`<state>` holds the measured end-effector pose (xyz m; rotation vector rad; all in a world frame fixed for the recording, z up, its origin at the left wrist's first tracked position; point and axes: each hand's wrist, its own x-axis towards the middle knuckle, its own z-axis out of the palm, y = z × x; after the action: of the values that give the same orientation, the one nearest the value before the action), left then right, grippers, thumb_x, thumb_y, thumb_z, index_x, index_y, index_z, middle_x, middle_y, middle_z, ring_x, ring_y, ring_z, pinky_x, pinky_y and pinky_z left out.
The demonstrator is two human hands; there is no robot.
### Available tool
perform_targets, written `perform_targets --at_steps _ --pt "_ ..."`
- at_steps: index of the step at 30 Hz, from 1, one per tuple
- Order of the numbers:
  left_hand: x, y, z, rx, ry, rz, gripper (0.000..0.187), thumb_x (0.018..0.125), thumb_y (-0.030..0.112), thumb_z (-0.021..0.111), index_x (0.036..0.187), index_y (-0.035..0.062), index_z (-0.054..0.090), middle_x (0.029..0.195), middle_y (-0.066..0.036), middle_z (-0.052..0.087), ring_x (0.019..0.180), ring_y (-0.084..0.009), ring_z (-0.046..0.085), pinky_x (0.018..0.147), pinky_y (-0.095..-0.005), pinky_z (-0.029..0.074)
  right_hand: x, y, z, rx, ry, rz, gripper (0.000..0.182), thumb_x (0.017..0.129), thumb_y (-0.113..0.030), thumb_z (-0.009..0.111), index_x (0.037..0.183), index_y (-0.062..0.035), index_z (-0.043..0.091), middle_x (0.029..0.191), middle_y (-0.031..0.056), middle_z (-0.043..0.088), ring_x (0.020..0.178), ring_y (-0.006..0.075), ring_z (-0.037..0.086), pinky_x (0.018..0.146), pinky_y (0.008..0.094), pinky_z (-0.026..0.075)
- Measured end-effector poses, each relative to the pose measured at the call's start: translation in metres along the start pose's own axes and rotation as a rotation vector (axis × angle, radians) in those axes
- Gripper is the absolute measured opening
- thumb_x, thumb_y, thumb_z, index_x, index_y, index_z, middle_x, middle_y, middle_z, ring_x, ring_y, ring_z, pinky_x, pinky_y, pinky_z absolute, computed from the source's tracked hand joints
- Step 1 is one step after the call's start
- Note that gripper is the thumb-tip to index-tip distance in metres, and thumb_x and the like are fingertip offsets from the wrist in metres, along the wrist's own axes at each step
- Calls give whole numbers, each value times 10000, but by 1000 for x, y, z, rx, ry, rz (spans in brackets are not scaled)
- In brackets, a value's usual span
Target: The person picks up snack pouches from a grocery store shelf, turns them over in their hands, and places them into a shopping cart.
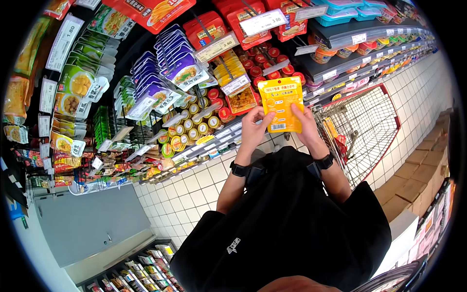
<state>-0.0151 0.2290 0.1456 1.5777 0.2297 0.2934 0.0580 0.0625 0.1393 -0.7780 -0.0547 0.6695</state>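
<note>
A flat yellow food pouch (282, 104) with a barcode and printed text is held up in front of the shelves. My left hand (255, 125) grips its left edge, thumb on the printed face. On the opposite side my right hand (305, 125) pinches the right edge, thumb also on the front; the fingers behind the pouch are hidden. Both wrists wear black bands. Just behind the pouch are red-lidded jars (273, 52) and hanging yellow packets (230, 73) with price tags.
A wire shopping cart (365, 124) with a red rim stands at the right, some packets inside. Purple packets (177, 58) and small tins (192, 127) fill the rack at left. Cardboard boxes (413, 177) line the far right. A grey door (90, 219) is at lower left.
</note>
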Motion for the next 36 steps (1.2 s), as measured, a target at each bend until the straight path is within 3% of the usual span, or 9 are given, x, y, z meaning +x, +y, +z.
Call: perform_targets --at_steps 4,13,15,22,30,33,36 --pt "3 -4 3 -38 -49 -21 72 902 62 682 920 19 627 846 4 665 744 -32 575 689 -195 458 -5 -10 -6 -326 41 -79 307 1001 -229 554 1156 32 603 1030 56 676 876 94 636 779 248 515" --pt "17 -12 30 -148 -187 -136 94 914 70 675 880 27 599 843 5 656 748 -24 573 675 -187 452 -25 -31 -25 -503 153 -117 290 1006 -190 543 1147 58 598 1012 55 678 856 77 624 751 234 510" --pt "24 -20 43 -178 -209 -135 142 909 96 689 822 27 600 724 34 600 659 -6 518 598 -175 411 -30 -32 -33 -475 197 -141 289 1006 -187 542 1144 61 598 1008 56 679 854 75 622 747 234 510" --pt "42 -44 91 -110 -439 -209 207 912 134 692 771 19 593 721 36 597 654 -3 506 581 -181 396 -60 -32 -79 -441 420 -258 280 1005 -184 546 1124 62 606 983 60 685 835 78 623 731 241 507" --pt "33 -52 161 -64 -858 -378 181 934 197 665 863 30 661 765 22 658 583 9 502 491 -163 356 -120 -32 -120 -188 782 -328 284 1000 -174 550 1156 60 585 1025 71 675 856 94 629 754 253 512" --pt "26 -63 187 49 -959 -428 240 933 254 661 923 16 684 701 18 648 481 0 463 416 -176 323 -144 -30 -130 -60 884 -366 299 1006 -181 520 1163 68 576 1048 97 672 877 127 648 763 268 521" --pt "17 -62 211 114 -1038 -536 257 928 276 664 915 21 689 699 18 648 483 1 464 416 -174 325 -169 -18 -147 106 981 -367 308 1003 -171 482 1162 80 564 1060 116 670 890 162 663 767 285 527"
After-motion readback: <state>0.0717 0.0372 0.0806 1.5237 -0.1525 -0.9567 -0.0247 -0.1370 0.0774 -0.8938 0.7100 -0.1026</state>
